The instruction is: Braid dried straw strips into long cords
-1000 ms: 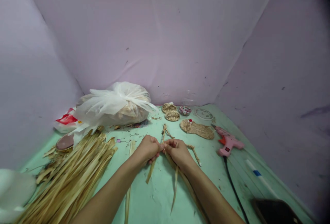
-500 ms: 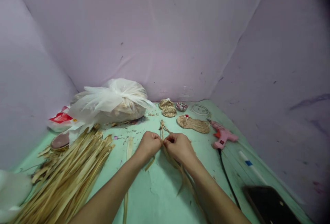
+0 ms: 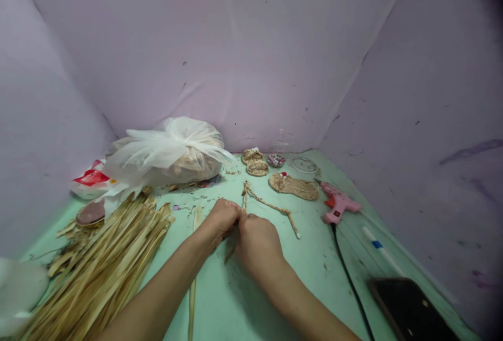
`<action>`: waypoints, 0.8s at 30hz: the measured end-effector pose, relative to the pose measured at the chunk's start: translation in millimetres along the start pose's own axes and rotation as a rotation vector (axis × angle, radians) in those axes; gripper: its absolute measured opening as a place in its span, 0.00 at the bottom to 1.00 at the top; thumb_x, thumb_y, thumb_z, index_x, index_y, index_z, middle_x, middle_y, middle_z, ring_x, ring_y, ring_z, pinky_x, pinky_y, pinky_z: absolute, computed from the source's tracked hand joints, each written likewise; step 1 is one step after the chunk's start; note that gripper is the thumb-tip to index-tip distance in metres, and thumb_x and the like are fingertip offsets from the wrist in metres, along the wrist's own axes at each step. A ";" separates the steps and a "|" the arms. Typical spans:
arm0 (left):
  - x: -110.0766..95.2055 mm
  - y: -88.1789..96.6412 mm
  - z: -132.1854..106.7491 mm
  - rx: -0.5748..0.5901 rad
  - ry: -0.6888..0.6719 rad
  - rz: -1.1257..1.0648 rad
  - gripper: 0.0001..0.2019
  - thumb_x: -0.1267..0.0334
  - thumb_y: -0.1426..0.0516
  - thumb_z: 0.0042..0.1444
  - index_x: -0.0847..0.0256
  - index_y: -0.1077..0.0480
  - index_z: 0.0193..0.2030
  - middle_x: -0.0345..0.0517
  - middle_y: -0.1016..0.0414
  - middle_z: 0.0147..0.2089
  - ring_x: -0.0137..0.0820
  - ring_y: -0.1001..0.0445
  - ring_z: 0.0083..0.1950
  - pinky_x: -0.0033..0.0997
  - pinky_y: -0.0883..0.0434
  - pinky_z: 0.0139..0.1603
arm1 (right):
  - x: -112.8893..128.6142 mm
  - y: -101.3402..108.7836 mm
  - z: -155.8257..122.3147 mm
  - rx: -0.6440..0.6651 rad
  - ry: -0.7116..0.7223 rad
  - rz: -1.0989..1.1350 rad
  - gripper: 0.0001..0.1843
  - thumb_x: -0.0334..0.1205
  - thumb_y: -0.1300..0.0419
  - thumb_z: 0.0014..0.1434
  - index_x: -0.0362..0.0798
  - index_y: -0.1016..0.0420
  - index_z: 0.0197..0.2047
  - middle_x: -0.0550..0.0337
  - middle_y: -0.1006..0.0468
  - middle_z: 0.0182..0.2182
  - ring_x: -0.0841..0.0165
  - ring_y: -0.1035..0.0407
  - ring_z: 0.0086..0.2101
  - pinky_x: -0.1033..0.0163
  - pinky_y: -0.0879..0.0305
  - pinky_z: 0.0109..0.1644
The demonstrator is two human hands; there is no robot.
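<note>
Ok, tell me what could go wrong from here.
The left hand and right hand are closed on one leg of the twisted cord; a slip might let it unwind. The glue gun has its nozzle beside a woven sole; if hot, it could scorch it. Its power cable might snag the phone if pulled.

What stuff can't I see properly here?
All in the head view:
Cord: the part going in between the left hand and right hand is hidden by them.
Bag: its cloudy plastic blurs what's inside.
White thing: blurry, and cut off by the left edge.
Phone and strips: cut off by the bottom edge.
Beads: too small to count.
</note>
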State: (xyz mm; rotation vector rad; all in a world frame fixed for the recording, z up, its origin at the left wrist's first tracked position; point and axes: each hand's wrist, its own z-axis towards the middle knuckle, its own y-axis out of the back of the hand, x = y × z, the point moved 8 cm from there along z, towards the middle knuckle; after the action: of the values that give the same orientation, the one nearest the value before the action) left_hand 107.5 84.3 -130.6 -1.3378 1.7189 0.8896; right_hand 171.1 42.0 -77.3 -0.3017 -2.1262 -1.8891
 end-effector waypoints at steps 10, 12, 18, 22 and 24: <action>-5.2 4.6 0.8 0.146 -0.041 0.219 0.03 0.66 0.47 0.36 0.64 0.38 0.20 0.32 0.47 0.11 0.17 0.55 0.12 0.22 0.60 0.14 | -69.8 38.9 26.5 -0.145 -0.164 0.737 0.05 0.34 0.43 0.45 0.44 0.26 0.27 0.57 0.26 0.23 0.70 0.36 0.25 0.66 0.45 0.28; -4.2 4.5 1.1 0.162 -0.034 0.225 0.04 0.65 0.47 0.36 0.64 0.38 0.20 0.31 0.48 0.11 0.18 0.55 0.12 0.22 0.60 0.14 | -67.9 8.5 31.9 0.080 -0.261 1.075 0.03 0.32 0.44 0.45 0.43 0.30 0.27 0.58 0.28 0.23 0.72 0.35 0.24 0.67 0.42 0.29; -6.5 0.4 0.3 0.166 -0.069 0.238 0.02 0.68 0.49 0.35 0.64 0.38 0.19 0.33 0.45 0.12 0.19 0.54 0.14 0.23 0.59 0.16 | -33.9 -36.8 29.3 0.334 -0.267 1.318 0.05 0.28 0.48 0.45 0.43 0.37 0.20 0.68 0.40 0.12 0.78 0.46 0.14 0.71 0.48 0.20; -10.6 -3.7 1.6 0.177 -0.161 0.292 0.02 0.70 0.50 0.34 0.65 0.37 0.17 0.33 0.48 0.13 0.20 0.52 0.17 0.23 0.55 0.19 | -39.4 -39.7 30.8 0.284 -0.271 1.201 0.08 0.30 0.48 0.45 0.44 0.39 0.16 0.72 0.49 0.08 0.81 0.58 0.11 0.71 0.64 0.16; -11.3 -1.7 2.2 0.141 -0.171 0.356 0.03 0.70 0.50 0.34 0.65 0.37 0.17 0.33 0.49 0.13 0.20 0.54 0.17 0.24 0.56 0.19 | -45.4 -38.2 31.9 0.230 -0.273 1.125 0.10 0.32 0.48 0.45 0.44 0.41 0.15 0.71 0.49 0.08 0.81 0.59 0.11 0.70 0.66 0.16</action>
State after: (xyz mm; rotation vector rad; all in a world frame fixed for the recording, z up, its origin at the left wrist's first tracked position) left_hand 111.2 90.9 -121.8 -0.8510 1.8758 1.0256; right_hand 198.7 70.3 -131.9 -1.3942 -1.6474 -0.9601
